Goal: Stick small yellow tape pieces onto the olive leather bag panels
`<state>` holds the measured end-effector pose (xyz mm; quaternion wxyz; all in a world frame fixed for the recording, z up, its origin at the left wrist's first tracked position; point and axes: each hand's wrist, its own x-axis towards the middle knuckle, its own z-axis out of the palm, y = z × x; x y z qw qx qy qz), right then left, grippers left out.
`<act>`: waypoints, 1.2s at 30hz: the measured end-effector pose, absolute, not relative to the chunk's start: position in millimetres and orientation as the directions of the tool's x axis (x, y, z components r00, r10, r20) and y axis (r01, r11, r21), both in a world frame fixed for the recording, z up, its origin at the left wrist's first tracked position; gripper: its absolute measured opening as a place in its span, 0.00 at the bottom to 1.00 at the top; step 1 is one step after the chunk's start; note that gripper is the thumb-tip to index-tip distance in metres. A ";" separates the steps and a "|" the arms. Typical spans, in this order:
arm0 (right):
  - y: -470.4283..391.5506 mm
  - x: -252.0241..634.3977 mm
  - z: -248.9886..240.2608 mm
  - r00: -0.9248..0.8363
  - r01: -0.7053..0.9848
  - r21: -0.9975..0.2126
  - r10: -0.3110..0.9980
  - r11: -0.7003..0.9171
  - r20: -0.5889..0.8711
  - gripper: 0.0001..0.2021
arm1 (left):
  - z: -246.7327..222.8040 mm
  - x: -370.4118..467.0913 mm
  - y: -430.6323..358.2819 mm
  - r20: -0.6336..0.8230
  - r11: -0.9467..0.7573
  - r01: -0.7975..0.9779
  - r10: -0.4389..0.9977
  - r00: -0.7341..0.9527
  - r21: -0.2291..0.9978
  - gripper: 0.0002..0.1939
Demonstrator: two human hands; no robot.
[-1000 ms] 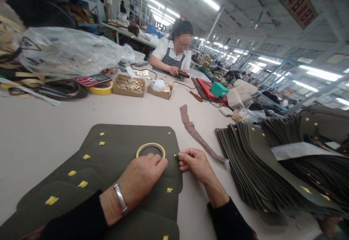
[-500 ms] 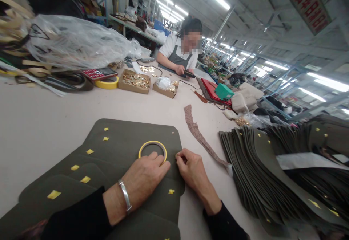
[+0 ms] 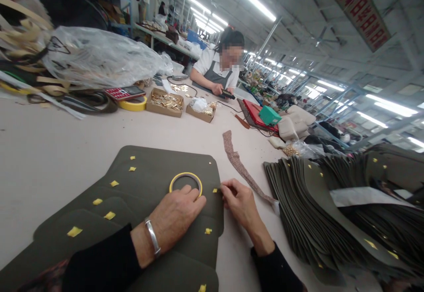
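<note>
Over at the table (image 3: 82, 142), a yellow scrap of tape (image 3: 215, 191) is now lying by the right edge of the dark green sheet (image 3: 149, 186), where a second ago a small shiny spot was showing and the tape was hanging at the fingertips. So one more spot on that side is apparently sitting covered, while a tiny bright dot (image 3: 210, 163) near the upper right corner is showing no tape that I can make out. The new scrap is resting just left of the right hand (image 3: 240, 199), close by its fingertips. Thumb and forefinger there are pressing together at the tips; whether anything small is staying between them, I cannot tell. The left hand (image 3: 168, 217) is lying over the sheet, its fingers curling in and pinching the near side of the tape roll (image 3: 186, 174), though its fingertips are hiding from me. The roll is sitting left of the new scrap, well within the sheet, and a brown strip (image 3: 235, 157) is lying beyond the right hand.
</note>
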<state>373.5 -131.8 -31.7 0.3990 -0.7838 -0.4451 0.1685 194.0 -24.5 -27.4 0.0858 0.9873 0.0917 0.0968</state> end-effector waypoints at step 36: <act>-130.0 334.2 -11.4 0.113 0.822 -0.534 0.862 0.198 0.494 0.09 | -27.0 188.5 -10.1 0.538 -0.939 0.053 0.240 0.808 0.340 0.18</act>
